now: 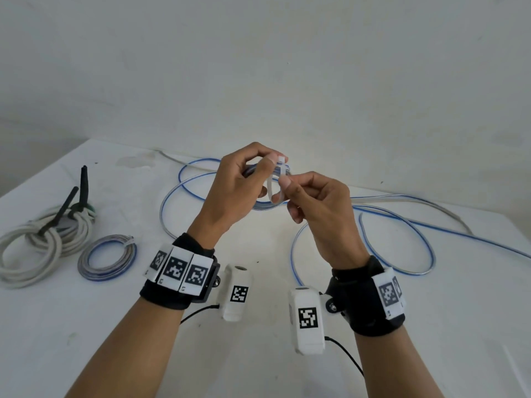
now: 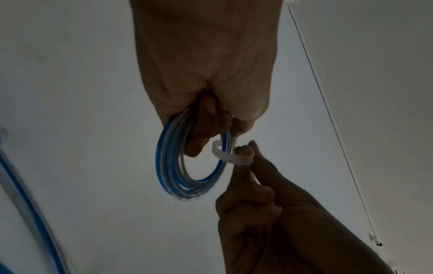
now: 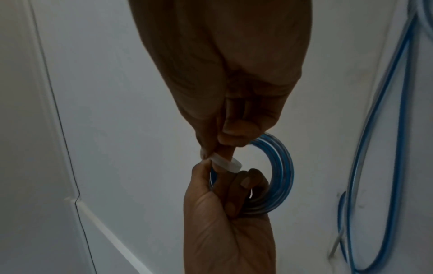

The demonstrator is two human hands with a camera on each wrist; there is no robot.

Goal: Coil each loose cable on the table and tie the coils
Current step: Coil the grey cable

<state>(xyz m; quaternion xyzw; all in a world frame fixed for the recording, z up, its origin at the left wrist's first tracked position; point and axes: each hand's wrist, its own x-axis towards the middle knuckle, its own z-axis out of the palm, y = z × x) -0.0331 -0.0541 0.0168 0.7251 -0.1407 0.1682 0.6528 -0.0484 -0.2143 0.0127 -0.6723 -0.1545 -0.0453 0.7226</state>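
Above the table's middle my left hand (image 1: 244, 179) grips a small coil of clear-and-blue cable (image 2: 173, 166), fingers curled through it. A white zip tie (image 1: 275, 179) loops around the coil's strands; its head sits by my left thumb. My right hand (image 1: 310, 202) pinches the tie's strap between thumb and forefinger. The left wrist view shows the tie (image 2: 232, 157) bent around the coil's right side. In the right wrist view the tie (image 3: 226, 164) sits between both hands, in front of the coil (image 3: 279, 178).
Loose blue-and-clear cable (image 1: 402, 222) sprawls in loops across the middle and right of the white table (image 1: 86, 326). At the left lie a tied blue-clear coil (image 1: 107, 258) and a thick white coil (image 1: 37, 248) bound with black ties. A white wall stands behind.
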